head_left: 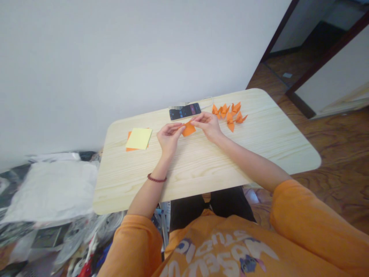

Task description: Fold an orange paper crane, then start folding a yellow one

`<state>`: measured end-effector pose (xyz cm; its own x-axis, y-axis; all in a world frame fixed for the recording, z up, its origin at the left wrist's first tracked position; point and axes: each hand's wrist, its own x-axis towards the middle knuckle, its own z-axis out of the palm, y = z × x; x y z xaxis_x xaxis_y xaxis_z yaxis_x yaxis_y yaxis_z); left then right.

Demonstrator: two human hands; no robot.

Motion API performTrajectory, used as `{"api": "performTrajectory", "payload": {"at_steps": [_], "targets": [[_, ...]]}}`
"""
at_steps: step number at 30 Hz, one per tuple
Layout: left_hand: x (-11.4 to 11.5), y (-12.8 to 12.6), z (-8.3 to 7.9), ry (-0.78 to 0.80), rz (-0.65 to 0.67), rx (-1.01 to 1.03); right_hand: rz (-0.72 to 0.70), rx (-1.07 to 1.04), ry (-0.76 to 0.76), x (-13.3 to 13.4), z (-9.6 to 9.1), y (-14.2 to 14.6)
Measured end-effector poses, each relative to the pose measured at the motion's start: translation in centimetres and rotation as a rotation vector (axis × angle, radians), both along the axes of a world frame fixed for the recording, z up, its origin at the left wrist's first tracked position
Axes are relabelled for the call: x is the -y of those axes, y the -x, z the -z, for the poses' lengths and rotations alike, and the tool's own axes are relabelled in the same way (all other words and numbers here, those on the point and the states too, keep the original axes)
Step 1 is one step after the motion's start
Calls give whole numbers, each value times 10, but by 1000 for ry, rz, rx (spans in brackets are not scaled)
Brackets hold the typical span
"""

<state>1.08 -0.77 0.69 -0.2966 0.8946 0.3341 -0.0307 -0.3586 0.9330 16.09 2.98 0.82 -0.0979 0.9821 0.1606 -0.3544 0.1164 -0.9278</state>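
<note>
A small piece of folded orange paper [188, 129] sits just above the pale wooden table [259, 130], pinched between my left hand [169, 138] and my right hand [208, 125]. Its exact folds are partly hidden by my fingers. Beyond my right hand lie several orange origami cranes [227, 114]. To the left of my left hand is a square pad of pale yellow paper [138, 138], resting on orange paper [128, 140]. A dark red bead bracelet [157, 178] circles my left wrist.
A black phone [185, 111] with a lit screen lies at the table's far edge, a pale cable [206, 103] behind it. A white wall [115, 57] rises behind the table. Plastic bags [52, 192] are heaped at lower left; a wooden floor [340, 154] and doorway [300, 57] lie right.
</note>
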Motion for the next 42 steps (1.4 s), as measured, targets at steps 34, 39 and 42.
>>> {"api": "performTrajectory", "payload": {"at_steps": [34,39,42], "targets": [[-2,-1,1,-20,51,49,32,-6,32,-5,3,-1],[-5,2,6,35,96,44,36,-23,56,-9,6,-2],[-7,4,8,72,155,43,45,-7,77,-11,8,-3]]}}
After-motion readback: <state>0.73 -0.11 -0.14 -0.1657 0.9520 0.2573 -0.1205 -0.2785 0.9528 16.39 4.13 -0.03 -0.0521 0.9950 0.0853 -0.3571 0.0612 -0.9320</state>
